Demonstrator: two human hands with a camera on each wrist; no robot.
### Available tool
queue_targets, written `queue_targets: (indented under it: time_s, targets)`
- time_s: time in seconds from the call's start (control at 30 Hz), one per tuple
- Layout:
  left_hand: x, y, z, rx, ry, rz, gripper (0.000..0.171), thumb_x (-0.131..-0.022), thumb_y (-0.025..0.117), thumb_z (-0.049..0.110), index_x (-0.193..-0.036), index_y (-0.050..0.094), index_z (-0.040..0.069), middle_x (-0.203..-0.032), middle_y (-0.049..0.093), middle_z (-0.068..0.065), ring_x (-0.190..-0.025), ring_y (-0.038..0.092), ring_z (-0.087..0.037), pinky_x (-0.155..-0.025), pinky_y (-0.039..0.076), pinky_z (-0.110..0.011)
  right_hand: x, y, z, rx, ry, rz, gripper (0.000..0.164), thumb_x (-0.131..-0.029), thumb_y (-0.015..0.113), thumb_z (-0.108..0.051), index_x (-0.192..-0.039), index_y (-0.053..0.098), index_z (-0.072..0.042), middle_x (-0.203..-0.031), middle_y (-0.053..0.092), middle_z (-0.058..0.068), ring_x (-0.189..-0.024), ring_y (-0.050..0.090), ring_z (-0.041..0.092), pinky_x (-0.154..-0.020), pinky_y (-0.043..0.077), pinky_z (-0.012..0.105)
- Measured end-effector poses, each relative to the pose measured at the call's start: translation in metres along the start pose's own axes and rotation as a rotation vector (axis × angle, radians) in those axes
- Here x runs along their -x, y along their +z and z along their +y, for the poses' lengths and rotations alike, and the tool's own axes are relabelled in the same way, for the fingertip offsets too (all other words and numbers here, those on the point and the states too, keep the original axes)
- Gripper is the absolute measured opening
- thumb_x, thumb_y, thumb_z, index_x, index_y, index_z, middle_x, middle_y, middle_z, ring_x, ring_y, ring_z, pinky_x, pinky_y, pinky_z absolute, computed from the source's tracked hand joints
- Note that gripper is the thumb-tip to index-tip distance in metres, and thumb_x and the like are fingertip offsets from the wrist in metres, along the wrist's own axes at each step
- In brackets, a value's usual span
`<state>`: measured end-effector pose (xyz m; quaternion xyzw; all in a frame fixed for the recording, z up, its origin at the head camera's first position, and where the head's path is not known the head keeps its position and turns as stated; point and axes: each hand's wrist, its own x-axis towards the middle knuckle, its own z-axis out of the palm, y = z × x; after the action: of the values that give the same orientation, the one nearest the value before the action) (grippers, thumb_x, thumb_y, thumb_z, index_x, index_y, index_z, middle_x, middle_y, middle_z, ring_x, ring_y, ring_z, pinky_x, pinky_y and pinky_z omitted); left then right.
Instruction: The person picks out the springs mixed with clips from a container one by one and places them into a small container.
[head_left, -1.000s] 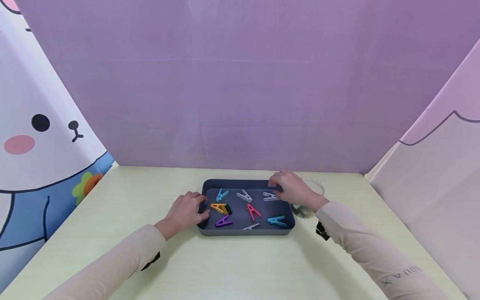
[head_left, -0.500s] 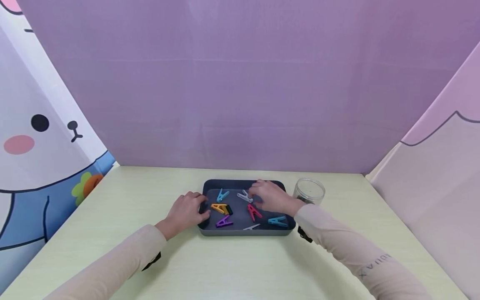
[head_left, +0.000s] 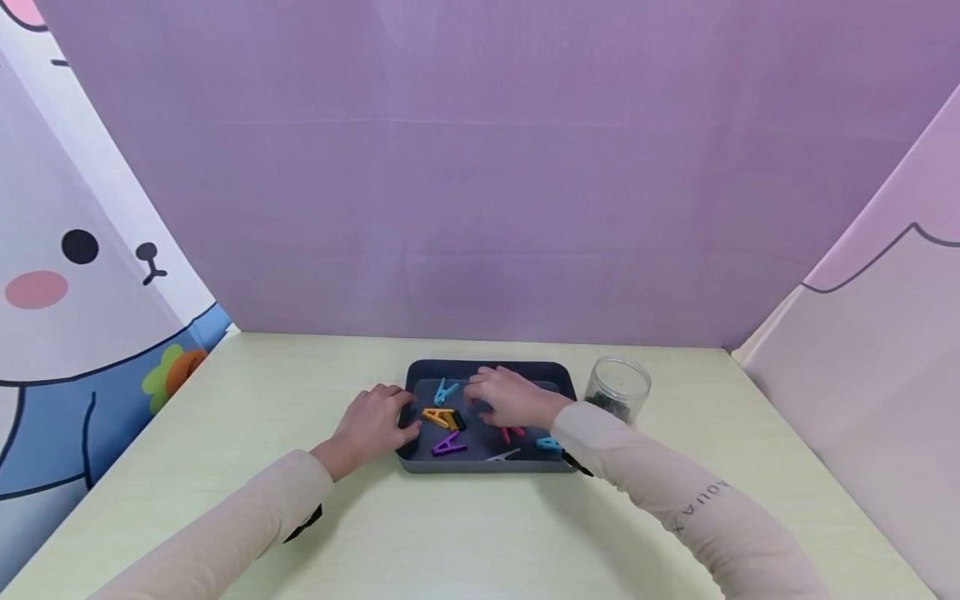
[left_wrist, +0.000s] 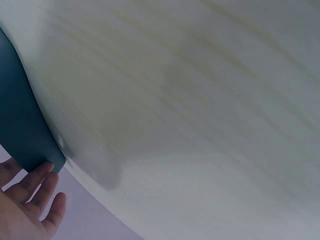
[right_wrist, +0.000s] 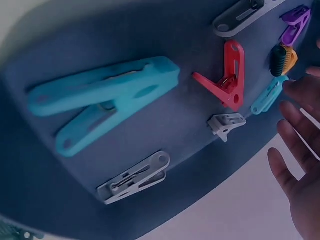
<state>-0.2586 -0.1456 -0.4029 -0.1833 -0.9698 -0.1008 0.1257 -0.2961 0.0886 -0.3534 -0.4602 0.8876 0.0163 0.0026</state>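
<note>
A dark grey tray (head_left: 487, 467) holds several plastic clothespins. My left hand (head_left: 369, 425) grips its left wall, fingertips at the rim. Over the back middle of the tray hovers my right hand (head_left: 510, 398), fingers loosely bent, nothing in them. Left of it lie a light blue clothespin (head_left: 445, 391), a yellow clothespin (head_left: 437, 416) with a dark piece beside it, and a purple clothespin (head_left: 448, 445). The right forearm and hand partly cover a red clothespin (right_wrist: 235, 75) and a larger blue clothespin (right_wrist: 115, 97). Two pale grey clothespins (right_wrist: 135, 177) show only in the right wrist view.
A clear round jar (head_left: 619, 386) with dark contents at its bottom stands just right of the tray. Another grey clothespin (head_left: 503, 455) lies by the tray's front wall. A purple cloth (head_left: 480, 208) hangs behind the pale table (head_left: 465, 533).
My right hand has moved left across the tray, from its back right corner to the back middle. The jar has come into fuller view. My left hand has stayed in place.
</note>
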Motion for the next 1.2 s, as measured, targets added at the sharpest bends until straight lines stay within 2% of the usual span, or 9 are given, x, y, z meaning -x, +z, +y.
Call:
queue_targets:
  time_s: [0.2,0.7,0.97,1.2]
  targets:
    - [0.0,0.0,0.0,-0.002,0.0,-0.01,0.044,-0.076,0.066,0.041,-0.106,0.065,0.009,-0.108,0.064,-0.011,-0.098,0.059,-0.027,-0.081,0.049,-0.045,-0.01,0.003,-0.004,0.014,-0.015,-0.023,0.024,-0.079,0.07,-0.018,-0.103,0.065,-0.018,-0.102,0.063,-0.007,-0.091,0.05,0.01,-0.081,0.046,0.029]
    - [-0.001,0.0,0.0,0.006,-0.005,-0.011,0.044,-0.076,0.066,0.041,-0.106,0.065,0.009,-0.108,0.064,-0.011,-0.098,0.059,-0.028,-0.081,0.049,-0.045,-0.02,0.009,-0.005,0.008,-0.001,-0.078,0.03,-0.079,0.069,-0.017,-0.109,0.064,-0.021,-0.113,0.062,-0.009,-0.098,0.049,0.01,-0.091,0.044,0.033]
    - [-0.001,0.001,0.0,0.001,-0.01,-0.021,0.045,-0.076,0.066,0.042,-0.106,0.065,0.009,-0.108,0.064,-0.011,-0.098,0.059,-0.027,-0.081,0.049,-0.045,-0.023,0.006,-0.009,0.018,0.022,-0.143,0.031,-0.08,0.069,-0.018,-0.11,0.063,-0.024,-0.115,0.061,-0.01,-0.097,0.047,0.011,-0.09,0.043,0.033]
    - [-0.001,0.001,0.0,0.002,-0.011,-0.02,0.045,-0.076,0.066,0.042,-0.106,0.065,0.009,-0.108,0.064,-0.011,-0.098,0.059,-0.027,-0.082,0.049,-0.045,-0.024,0.007,-0.009,0.045,0.014,-0.139,0.027,-0.08,0.069,-0.018,-0.106,0.064,-0.024,-0.112,0.061,-0.01,-0.095,0.047,0.011,-0.087,0.044,0.032]
